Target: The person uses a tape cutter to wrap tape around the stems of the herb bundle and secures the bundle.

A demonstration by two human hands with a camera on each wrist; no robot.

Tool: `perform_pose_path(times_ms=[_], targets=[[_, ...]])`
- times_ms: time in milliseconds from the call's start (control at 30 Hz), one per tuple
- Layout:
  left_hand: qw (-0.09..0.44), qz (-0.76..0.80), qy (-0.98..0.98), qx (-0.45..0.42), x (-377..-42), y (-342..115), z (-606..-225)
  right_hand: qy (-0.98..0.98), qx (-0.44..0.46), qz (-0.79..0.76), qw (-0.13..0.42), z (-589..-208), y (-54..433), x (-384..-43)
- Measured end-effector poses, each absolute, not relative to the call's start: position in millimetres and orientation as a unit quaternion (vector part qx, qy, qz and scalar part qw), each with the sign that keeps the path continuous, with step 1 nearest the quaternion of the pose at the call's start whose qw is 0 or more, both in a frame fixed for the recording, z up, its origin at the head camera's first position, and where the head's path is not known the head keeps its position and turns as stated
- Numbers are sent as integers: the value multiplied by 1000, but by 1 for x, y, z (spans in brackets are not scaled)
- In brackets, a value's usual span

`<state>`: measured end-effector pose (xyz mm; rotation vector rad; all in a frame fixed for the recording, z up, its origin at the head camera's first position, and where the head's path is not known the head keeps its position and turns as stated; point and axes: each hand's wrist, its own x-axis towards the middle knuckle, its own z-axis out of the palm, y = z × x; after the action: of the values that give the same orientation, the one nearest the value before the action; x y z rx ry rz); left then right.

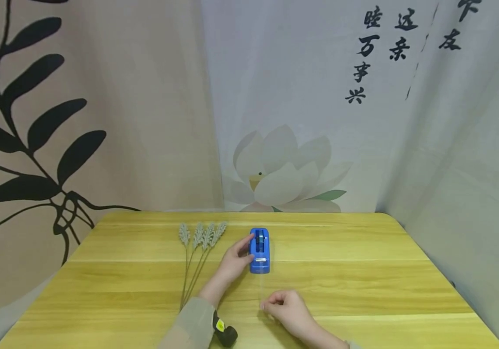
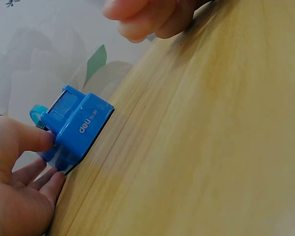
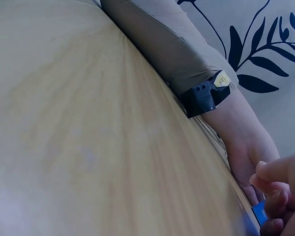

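Observation:
A blue tape dispenser (image 1: 260,261) stands on the wooden table with its toothed cutting edge toward the person. My left hand (image 1: 233,259) grips its left side, thumb near the front and fingers farther back; the left wrist view shows this hand (image 2: 19,182) against the dispenser (image 2: 83,120) too. From the cutter a faint clear strip of tape (image 1: 261,283) runs toward the person. Its end is between the thumb and index finger of my right hand (image 1: 290,312), which pinches it over the table. In the right wrist view the right hand (image 3: 285,191) partly hides the dispenser (image 3: 259,212).
Several dried grey-green flower stems (image 1: 194,264) lie on the table (image 1: 362,271) left of the left arm. A black wrist camera (image 1: 225,334) is strapped at the left sleeve. Behind the table hangs a printed curtain (image 1: 157,106).

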<state>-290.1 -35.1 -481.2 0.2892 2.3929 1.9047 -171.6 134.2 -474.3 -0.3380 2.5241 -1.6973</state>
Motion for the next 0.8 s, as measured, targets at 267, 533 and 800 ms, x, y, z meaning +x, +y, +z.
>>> perform_pose_path(times_ms=[267, 533, 800], targets=[[41, 631, 769, 92, -290, -41, -471, 824, -116, -554, 40, -474, 133, -171], [14, 597, 795, 107, -289, -82, -430, 813, -108, -569, 53, -474, 132, -171], [21, 545, 836, 58, -274, -141, -416, 803, -104, -585, 55, -476, 132, -172]])
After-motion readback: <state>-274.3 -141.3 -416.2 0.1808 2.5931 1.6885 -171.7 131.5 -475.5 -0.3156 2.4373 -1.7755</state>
